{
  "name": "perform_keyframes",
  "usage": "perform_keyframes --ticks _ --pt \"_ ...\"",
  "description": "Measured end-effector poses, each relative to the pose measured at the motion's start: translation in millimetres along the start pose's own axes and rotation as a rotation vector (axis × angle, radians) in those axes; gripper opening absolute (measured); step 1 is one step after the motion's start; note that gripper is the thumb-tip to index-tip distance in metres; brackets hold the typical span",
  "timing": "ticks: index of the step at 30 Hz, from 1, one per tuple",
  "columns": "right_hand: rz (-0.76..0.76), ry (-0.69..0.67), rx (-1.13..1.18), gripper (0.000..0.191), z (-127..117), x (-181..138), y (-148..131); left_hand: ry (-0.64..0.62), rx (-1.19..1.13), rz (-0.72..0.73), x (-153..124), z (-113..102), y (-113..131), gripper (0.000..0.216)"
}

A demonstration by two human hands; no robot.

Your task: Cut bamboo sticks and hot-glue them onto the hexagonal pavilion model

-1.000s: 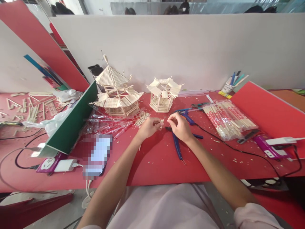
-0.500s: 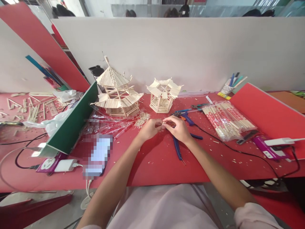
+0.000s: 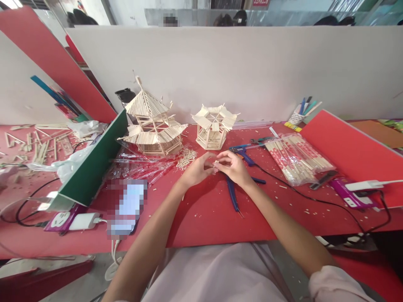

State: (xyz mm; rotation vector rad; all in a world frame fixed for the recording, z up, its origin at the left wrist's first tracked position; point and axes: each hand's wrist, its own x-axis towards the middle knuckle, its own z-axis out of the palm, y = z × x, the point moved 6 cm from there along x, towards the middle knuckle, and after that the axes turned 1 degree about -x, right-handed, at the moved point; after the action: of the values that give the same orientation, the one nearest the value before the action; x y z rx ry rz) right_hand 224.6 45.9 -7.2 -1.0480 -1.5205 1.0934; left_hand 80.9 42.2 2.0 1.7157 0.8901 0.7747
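My left hand [image 3: 199, 168] and my right hand [image 3: 233, 168] meet at the fingertips above the red table. Pinched between them are small wooden stick pieces [image 3: 216, 163], partly covered by the fingers. Under my right hand lie pliers with blue handles [image 3: 233, 195]. Just beyond it rests a blue glue gun [image 3: 248, 158], its black cord trailing right. A pile of short stick pieces [image 3: 186, 158] is beside my left hand. Behind stand a two-tiered wooden stick pagoda [image 3: 154, 136] and a smaller six-sided stick pavilion [image 3: 214, 126] with an open-topped roof.
A phone [image 3: 128, 207] and power strip [image 3: 61, 220] lie at left near a green divider [image 3: 94, 163]. Bagged wooden sticks [image 3: 299, 158] and a second power strip [image 3: 352, 193] are at right, by a red panel [image 3: 355, 155]. Plastic wrap [image 3: 141, 161] covers the table left of the pile.
The view has shifted slightly. My hands stay together, and the small wooden pieces between my fingertips have turned a little.
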Motion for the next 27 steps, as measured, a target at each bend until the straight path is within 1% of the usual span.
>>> perform_keyframes --ticks 2,4,6,9,12,16,21,27 --pt "0.033 0.017 0.059 0.040 -3.3 0.4 -0.4 -0.035 0.072 0.069 -1.6 0.9 6.1 0.056" --pt "0.066 0.019 0.111 0.048 -5.7 0.5 -1.0 -0.045 0.162 0.132 -3.0 0.9 10.1 0.062" --pt "0.098 0.008 0.158 0.053 -6.8 0.4 -1.3 -0.026 0.258 0.181 -3.9 -0.1 11.7 0.057" --pt "0.135 -0.003 0.207 0.056 -6.8 0.0 -1.5 0.007 0.359 0.248 -4.5 -1.7 12.1 0.046" --pt "0.153 -0.006 0.233 0.055 -5.9 -0.4 -2.2 0.024 0.418 0.303 -5.0 -2.3 12.1 0.044" --pt "0.141 -0.008 0.240 0.051 -5.1 -0.8 -3.5 0.054 0.472 0.326 -5.8 -3.1 12.6 0.047" --pt "0.175 -0.042 0.269 0.054 -1.5 -1.7 0.0 0.064 0.527 0.328 -6.0 -3.3 12.8 0.047" --pt "0.160 -0.019 0.268 0.054 -2.0 -1.9 0.0 0.072 0.535 0.355 -5.7 -4.7 12.9 0.049"
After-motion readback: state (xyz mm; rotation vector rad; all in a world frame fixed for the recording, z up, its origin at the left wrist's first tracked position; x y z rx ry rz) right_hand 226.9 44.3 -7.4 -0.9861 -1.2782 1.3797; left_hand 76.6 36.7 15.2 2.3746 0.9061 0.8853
